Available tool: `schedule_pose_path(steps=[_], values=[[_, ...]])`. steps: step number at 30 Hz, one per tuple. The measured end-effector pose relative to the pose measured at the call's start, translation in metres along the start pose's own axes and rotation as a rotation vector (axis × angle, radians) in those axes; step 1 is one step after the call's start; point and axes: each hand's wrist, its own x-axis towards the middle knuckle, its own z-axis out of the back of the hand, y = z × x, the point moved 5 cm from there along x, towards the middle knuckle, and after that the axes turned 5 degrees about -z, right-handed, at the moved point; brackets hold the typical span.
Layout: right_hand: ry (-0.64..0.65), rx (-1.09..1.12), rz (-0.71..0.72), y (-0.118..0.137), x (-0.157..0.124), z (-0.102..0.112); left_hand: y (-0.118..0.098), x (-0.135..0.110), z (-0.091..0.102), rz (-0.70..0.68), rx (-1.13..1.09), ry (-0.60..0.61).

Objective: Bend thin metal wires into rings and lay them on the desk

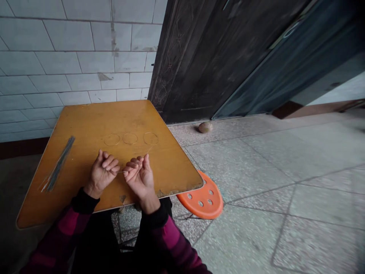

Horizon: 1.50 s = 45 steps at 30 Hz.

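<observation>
Both my hands are over the near part of a small wooden table (85, 121). My left hand (103, 170) and my right hand (139, 173) have curled fingers and pinch the two ends of a thin wire (122, 171) stretched between them. Three wire rings (130, 138) lie in a row on the table just beyond my hands. A bundle of straight wires (58, 165) lies at the table's left side.
An orange plastic stool (203, 198) stands by the table's near right corner. A white tiled wall is behind the table, a dark wooden door to its right. A round stone-like object (205, 127) lies on the floor by the door.
</observation>
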Motion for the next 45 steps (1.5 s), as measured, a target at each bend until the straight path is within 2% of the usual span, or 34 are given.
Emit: schedule_pose_path(steps=[4,10,15,23,29,36,45], values=[[-0.013,-0.155,-0.123,0.012,-0.006,0.002,-0.003,-0.002,-0.004,0.051,0.059,0.087],[0.009,-0.455,-0.353,0.028,-0.008,0.000,-0.004,-0.002,-0.008,0.201,0.224,0.211],[0.059,-0.577,-0.434,0.037,0.005,-0.002,-0.006,0.005,-0.010,0.265,0.308,0.300],[0.171,-0.696,-0.556,0.052,0.034,0.008,-0.011,0.015,-0.002,0.235,0.353,0.288],[0.297,-0.670,-0.587,0.044,0.039,0.019,-0.007,0.016,0.004,0.303,0.437,0.281],[0.320,-0.797,-0.628,0.042,0.035,0.024,-0.003,0.018,0.016,0.376,0.506,0.236],[0.278,-0.816,-0.628,0.043,0.034,0.022,-0.004,0.018,0.019,0.355,0.605,0.230]])
